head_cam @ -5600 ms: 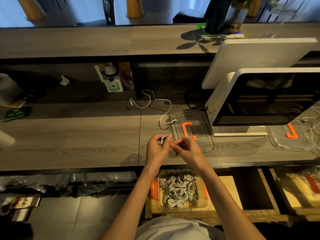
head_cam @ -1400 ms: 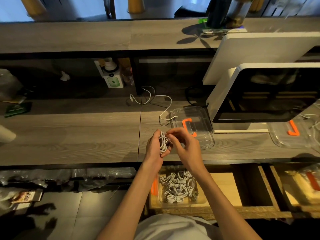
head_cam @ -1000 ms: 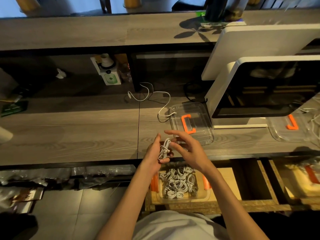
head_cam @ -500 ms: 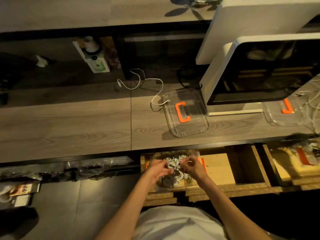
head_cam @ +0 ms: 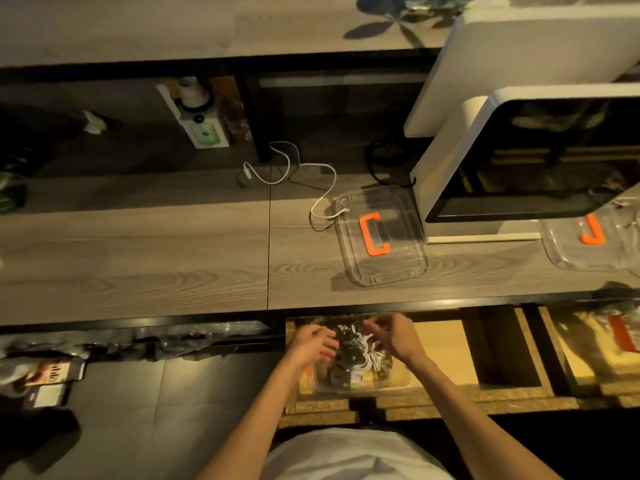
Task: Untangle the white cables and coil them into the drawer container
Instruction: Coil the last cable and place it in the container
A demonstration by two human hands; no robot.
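Both hands hover over the clear drawer container (head_cam: 398, 381), which sits in the open wooden drawer (head_cam: 446, 341) below the desk edge. Several coiled white cables (head_cam: 369, 360) fill the container. My left hand (head_cam: 311, 344) is at the container's left side with fingers apart and nothing in it. My right hand (head_cam: 394, 336) is above the coils, fingers loosely curled; whether it pinches a cable is unclear. One loose white cable (head_cam: 311, 174) snakes across the desk, its end at the clear lid (head_cam: 379, 237) with an orange handle.
A white-framed monitor (head_cam: 530, 150) stands at the right of the wooden desk (head_cam: 138, 258). A second clear lid with orange handle (head_cam: 588, 240) lies far right. A white device (head_cam: 201, 123) sits on the back shelf. Plastic-wrapped clutter (head_cam: 138, 341) fills the space left of the drawer.
Both hands went down from above the desk edge into the drawer with the coiled cable; the bundle is no longer seen in my left hand. The camera tilted downward.
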